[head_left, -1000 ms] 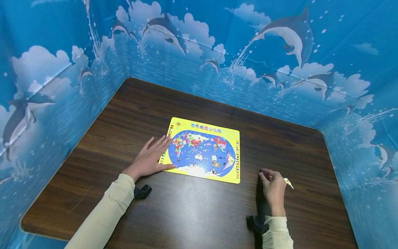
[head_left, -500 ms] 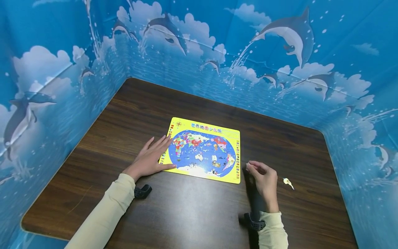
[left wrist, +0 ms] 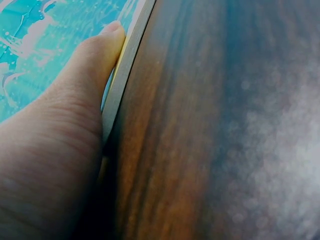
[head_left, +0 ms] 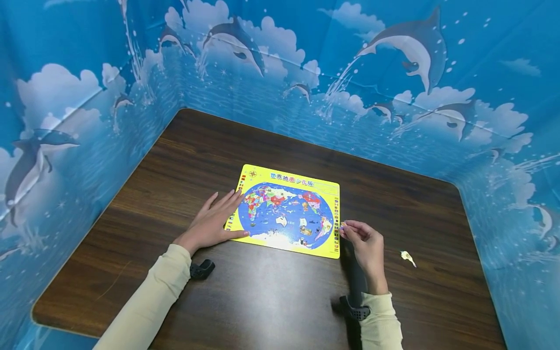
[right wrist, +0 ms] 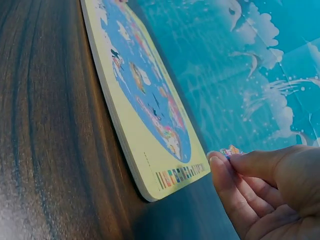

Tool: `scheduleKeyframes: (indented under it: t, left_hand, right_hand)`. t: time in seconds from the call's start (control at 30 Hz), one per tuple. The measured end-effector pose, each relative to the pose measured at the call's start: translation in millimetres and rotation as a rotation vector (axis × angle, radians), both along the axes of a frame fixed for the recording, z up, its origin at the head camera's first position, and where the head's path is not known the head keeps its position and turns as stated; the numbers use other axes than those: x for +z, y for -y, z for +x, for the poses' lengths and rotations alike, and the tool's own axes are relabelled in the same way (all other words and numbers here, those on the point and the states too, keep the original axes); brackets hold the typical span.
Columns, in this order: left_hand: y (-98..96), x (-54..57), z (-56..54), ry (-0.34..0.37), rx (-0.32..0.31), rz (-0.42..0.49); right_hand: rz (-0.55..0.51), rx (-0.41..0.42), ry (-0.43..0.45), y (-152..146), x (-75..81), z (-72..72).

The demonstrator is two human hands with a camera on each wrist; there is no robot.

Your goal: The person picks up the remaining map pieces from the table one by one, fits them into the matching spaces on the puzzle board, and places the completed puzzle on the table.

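Observation:
A yellow-bordered world map puzzle board (head_left: 323,252) lies flat on the table. My left hand (head_left: 212,225) rests on its left edge, fingers spread and straight; in the left wrist view the thumb (left wrist: 92,57) lies along the board's edge. Just off the board's right edge is my right hand (head_left: 366,249), thumb and fingertips pinching a small colourful puzzle piece (right wrist: 231,151). The fingers hide most of that piece. A second loose puzzle piece (head_left: 408,258), whitish-yellow and narrow at one end, lies on the table to the right of the right hand.
The dark wood-grain table (head_left: 262,301) is bounded at the back and sides by a blue curtain (head_left: 280,63) printed with dolphins and clouds. Black bands (head_left: 202,269) sit on both wrists. Light glares off the board and the table's front.
My right hand has moved left and slightly away from me, bringing the pinched piece close to the board's right edge. The other loose piece is left uncovered. The left hand stays put.

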State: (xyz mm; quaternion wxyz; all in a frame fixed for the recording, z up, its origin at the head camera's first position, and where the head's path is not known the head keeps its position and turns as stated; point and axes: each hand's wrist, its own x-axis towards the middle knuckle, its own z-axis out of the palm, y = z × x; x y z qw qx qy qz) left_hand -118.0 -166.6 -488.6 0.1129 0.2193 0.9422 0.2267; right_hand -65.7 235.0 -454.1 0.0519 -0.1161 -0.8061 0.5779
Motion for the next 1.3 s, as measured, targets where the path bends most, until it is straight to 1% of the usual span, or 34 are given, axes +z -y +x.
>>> scheduleKeyframes:
  t: [0.1, 0.23, 0.43, 0.6, 0.7, 0.83, 0.93, 1.0, 1.17, 1.3]
  left_hand:
    - [-0.1, 0.3, -0.3, 0.002, 0.002, -0.004]
    - [0.0, 0.5, -0.6, 0.000, 0.002, -0.005]
    - [-1.1, -0.8, 0.1, 0.000, 0.002, -0.001]
    - [-3.3, -2.1, 2.0, 0.004, -0.001, 0.008]
    - [-4.0, -2.8, 2.8, 0.004, -0.002, 0.010]
    - [-3.8, -4.1, 3.0, 0.000, 0.001, 0.008]
    - [-3.7, -4.7, 3.1, -0.001, 0.002, 0.004]
    - [-3.9, -4.4, 3.1, 0.002, 0.003, 0.003]
    - [-3.1, -3.0, 1.6, -0.001, 0.005, 0.000]
    - [-1.2, -1.8, 0.0, -0.013, 0.008, -0.009]
  right_hand:
    - [0.064, 0.002, 0.030, 1.6, -1.2, -3.2]
    - [0.195, 0.035, 0.055, 4.3, -2.8, -8.9]
    - [0.331, 0.167, 0.073, 7.6, -4.7, -22.6]
    - [0.465, 0.255, 0.119, 9.2, -4.2, -31.8]
    - [0.524, 0.310, 0.136, 11.1, -3.2, -35.5]
    - [0.563, 0.358, 0.104, 14.0, -1.9, -38.6]
    - [0.586, 0.374, 0.060, 15.0, -1.9, -39.7]
    - [0.596, 0.364, 0.042, 14.6, -1.5, -39.2]
    - [0.614, 0.312, 0.045, 10.7, 0.5, -34.3]
    - [0.642, 0.331, 0.039, 8.4, -0.8, -31.9]
